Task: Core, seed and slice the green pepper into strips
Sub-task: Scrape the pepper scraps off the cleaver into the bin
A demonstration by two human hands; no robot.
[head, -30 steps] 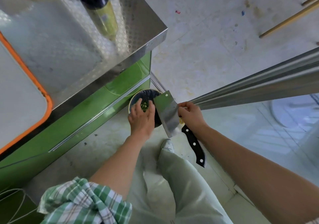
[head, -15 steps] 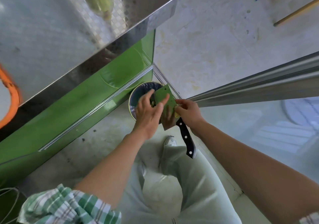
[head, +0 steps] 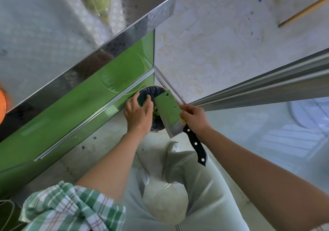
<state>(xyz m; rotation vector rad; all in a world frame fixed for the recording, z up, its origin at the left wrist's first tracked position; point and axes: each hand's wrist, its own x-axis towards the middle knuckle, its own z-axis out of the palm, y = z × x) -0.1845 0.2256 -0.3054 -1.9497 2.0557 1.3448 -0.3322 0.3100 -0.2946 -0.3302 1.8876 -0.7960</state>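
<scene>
right hand (head: 195,122) grips cleaver (head: 169,114) over bin (head: 154,91); left hand (head: 138,114) spread.

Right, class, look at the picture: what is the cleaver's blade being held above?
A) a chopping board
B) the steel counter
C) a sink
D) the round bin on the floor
D: the right hand grips the cleaver with its blade over the dark-lined round bin on the floor beside the green cabinet, and the left hand reaches in next to the blade.
</scene>
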